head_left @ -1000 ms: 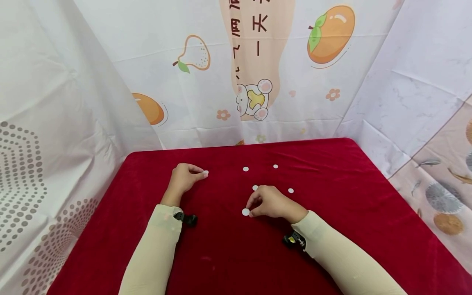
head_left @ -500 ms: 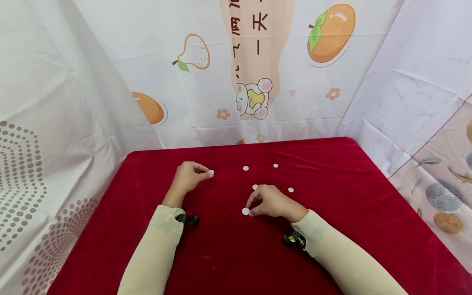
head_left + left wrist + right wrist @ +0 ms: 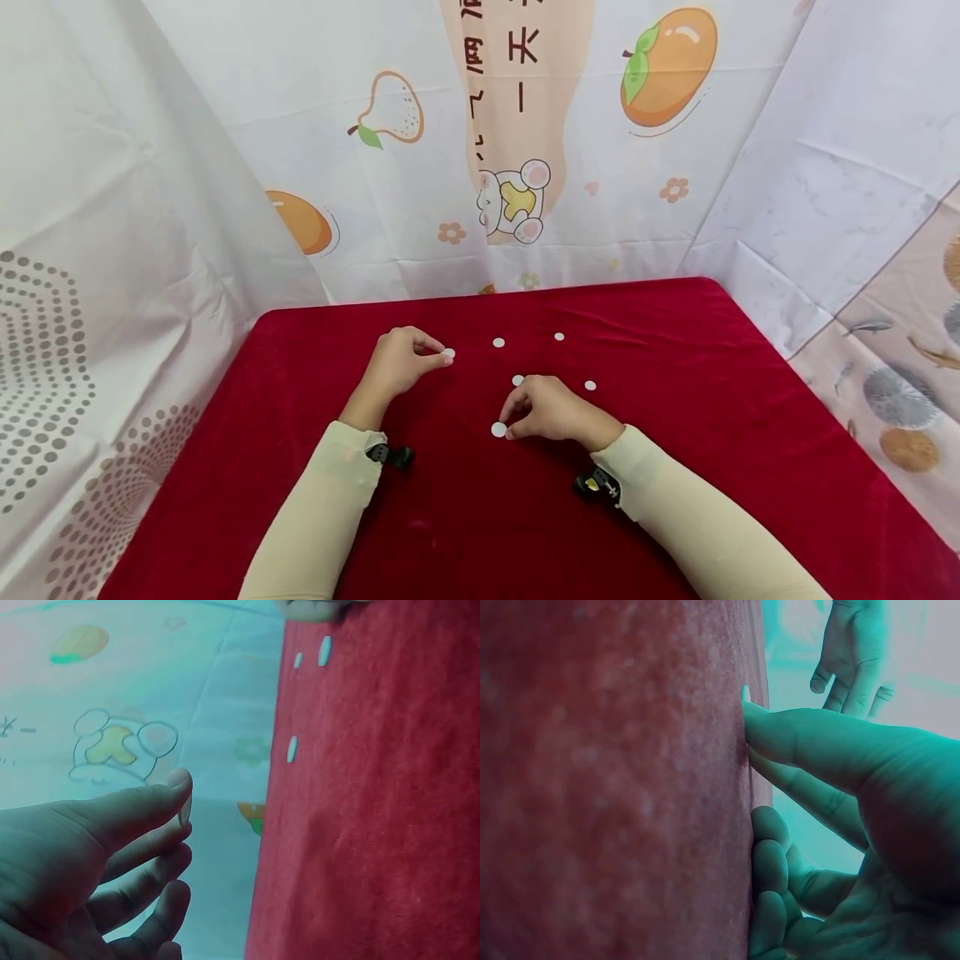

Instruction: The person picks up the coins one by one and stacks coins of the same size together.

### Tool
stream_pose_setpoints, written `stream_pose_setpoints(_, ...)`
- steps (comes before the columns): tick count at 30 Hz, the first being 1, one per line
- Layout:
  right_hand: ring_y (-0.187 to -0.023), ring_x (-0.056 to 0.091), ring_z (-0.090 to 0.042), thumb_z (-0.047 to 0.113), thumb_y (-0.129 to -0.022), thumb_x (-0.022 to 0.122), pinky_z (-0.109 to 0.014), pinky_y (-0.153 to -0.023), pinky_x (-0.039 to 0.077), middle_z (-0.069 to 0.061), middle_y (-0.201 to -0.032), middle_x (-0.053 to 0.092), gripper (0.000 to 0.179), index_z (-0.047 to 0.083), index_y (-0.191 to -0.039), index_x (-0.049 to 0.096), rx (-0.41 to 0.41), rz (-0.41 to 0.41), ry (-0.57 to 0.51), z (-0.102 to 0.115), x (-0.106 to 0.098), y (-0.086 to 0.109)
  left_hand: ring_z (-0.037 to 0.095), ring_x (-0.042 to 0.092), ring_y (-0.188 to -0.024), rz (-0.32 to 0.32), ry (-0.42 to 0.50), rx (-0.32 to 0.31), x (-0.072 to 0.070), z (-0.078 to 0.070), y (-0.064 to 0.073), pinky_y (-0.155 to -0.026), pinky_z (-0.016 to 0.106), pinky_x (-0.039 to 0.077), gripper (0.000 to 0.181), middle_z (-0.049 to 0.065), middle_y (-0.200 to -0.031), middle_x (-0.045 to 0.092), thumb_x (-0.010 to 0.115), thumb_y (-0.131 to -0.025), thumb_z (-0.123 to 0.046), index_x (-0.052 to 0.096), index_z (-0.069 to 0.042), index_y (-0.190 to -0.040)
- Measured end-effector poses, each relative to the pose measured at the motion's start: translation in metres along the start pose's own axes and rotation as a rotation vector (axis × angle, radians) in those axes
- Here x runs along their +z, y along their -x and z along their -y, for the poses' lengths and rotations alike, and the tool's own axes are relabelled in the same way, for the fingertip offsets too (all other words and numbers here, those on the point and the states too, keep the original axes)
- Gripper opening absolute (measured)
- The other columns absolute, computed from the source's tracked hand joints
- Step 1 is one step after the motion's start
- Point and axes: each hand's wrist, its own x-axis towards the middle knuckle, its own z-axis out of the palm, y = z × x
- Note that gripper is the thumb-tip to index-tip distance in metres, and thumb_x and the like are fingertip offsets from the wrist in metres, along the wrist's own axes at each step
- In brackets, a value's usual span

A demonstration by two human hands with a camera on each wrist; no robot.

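In the head view my left hand (image 3: 401, 358) pinches a small white disc (image 3: 449, 353) between thumb and fingertips, above the red cloth. The left wrist view shows that disc (image 3: 184, 810) nearly edge-on, with the other fingers loosely curled below. My right hand (image 3: 551, 408) is low at the cloth, its thumb and forefinger at the edge of another white disc (image 3: 498, 430) that appears to lie flat. In the right wrist view only a sliver of this disc (image 3: 745, 693) shows past the thumb, while the remaining fingers curl against the cloth.
Several more white discs lie on the red cloth (image 3: 465, 517): a back one (image 3: 498, 342), one to its right (image 3: 558, 337), one by the right wrist (image 3: 590, 385), and one partly behind the right hand (image 3: 517, 380). Printed curtains (image 3: 300, 108) stand behind and beside the table.
My left hand has moved rightward with its white disc, closer to the back discs. The right hand and the disc at its fingertips have stayed in place.
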Motion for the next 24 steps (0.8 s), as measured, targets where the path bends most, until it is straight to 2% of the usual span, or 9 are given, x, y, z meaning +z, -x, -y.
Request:
stream_pose_setpoints(13,-0.081,0.061,-0.010,0.018,-0.078,0.091,-0.033,-0.074,0.053,0.017,-0.079,0.070,0.017,0.030,-0.087,0.082,-0.001,0.007,-0.007,-0.001,-0.001,-0.001,0.025,0.066,-0.105,0.010,-0.051,0.030,0.001,-0.023,0.011,-0.083,0.041,0.059,0.023,-0.001,-0.113,0.070,0.088,-0.083,-0.038,0.083,-0.021,-0.099)
stream_pose_setpoints(24,-0.080,0.062,-0.010,0.018,-0.079,0.090,-0.032,-0.072,0.053,0.016,-0.080,0.071,0.016,0.028,-0.087,0.082,-0.003,0.013,-0.012,-0.001,-0.001,-0.001,0.022,0.064,-0.100,0.004,-0.033,0.050,0.009,-0.030,0.024,-0.081,0.039,0.058,0.022,-0.004,-0.109,0.071,0.089,-0.082,-0.036,0.083,-0.023,-0.099)
